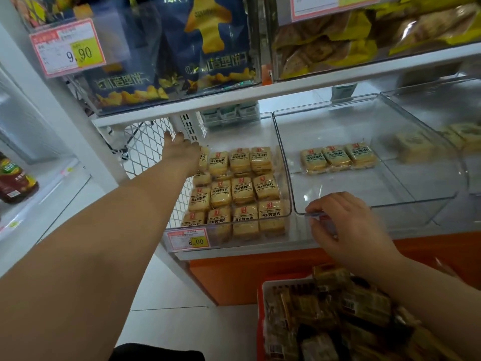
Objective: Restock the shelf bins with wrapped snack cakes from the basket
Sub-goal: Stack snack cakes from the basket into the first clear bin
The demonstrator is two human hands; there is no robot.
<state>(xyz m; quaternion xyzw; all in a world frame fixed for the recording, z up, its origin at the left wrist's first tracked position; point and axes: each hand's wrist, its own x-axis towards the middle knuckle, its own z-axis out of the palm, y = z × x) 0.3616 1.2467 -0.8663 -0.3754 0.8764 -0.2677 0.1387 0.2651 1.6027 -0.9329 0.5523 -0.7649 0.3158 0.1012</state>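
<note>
A clear left bin (287, 204) on the lower shelf holds several rows of yellow wrapped snack cakes (242, 190). My left hand (182, 151) reaches to the bin's back-left corner, fingers stretched out, touching a tilted cake (205, 158) there; its palm side is hidden. The clear middle bin (390, 201) holds three cakes (337, 158) in a row at the back. My right hand (343, 225) grips its front rim at the left corner, fingers over the edge and thumb below. A white-and-orange basket (265, 287) full of wrapped cakes (338, 316) sits at the bottom right.
A third clear bin (468, 162) at the right holds a few paler cakes. An upper shelf (260, 96) with blue snack bags and yellow packets hangs close above. A white wire mesh panel (145, 149) closes the left side. A price tag (188, 239) hangs on the left bin.
</note>
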